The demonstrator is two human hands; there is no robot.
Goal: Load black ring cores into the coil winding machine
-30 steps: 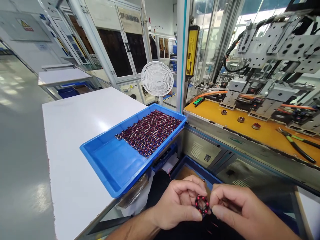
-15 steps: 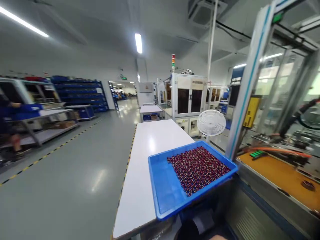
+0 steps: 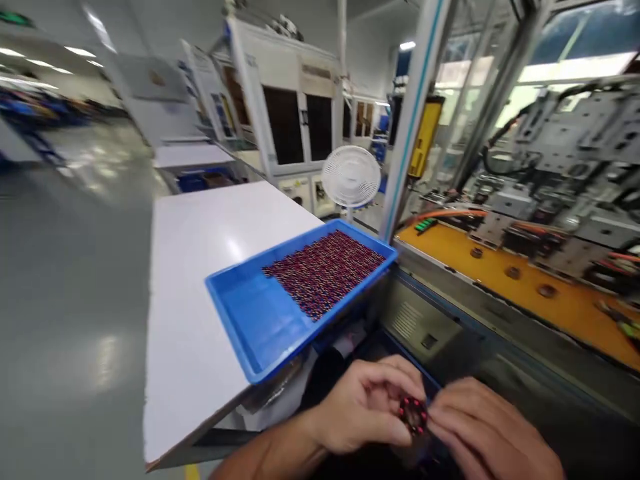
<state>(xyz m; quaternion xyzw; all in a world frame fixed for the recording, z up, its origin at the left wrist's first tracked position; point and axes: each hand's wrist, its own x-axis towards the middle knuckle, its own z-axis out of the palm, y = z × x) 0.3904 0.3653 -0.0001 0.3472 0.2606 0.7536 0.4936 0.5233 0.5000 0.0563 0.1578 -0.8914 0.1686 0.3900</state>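
My left hand point(image 3: 367, 407) pinches a small dark ring-shaped part point(image 3: 414, 415) with pinkish-red spots around its rim. From the other side, the closed fingertips of my right hand point(image 3: 487, 427) meet the part's right edge; their exact grip is partly hidden and blurred. Both hands are low in the view, in front of my lap. Beyond them a shallow blue tray point(image 3: 260, 327) rests on the white table, overhanging its right side. Many small dark, red and yellowish pieces point(image 3: 327, 273) lie packed together in the tray, toward its right side.
The white table point(image 3: 200, 267) stretches away at left. On the right, a machine has an orange-yellow work surface point(image 3: 493, 270) with several small ring-shaped parts, behind a metal frame post point(image 3: 413, 120). A white fan point(image 3: 351, 177) stands behind the tray.
My view has swung right and down, so the tray appears further left. Both hands have come into view with the ring-shaped part; before, only a sliver of skin showed at the bottom.
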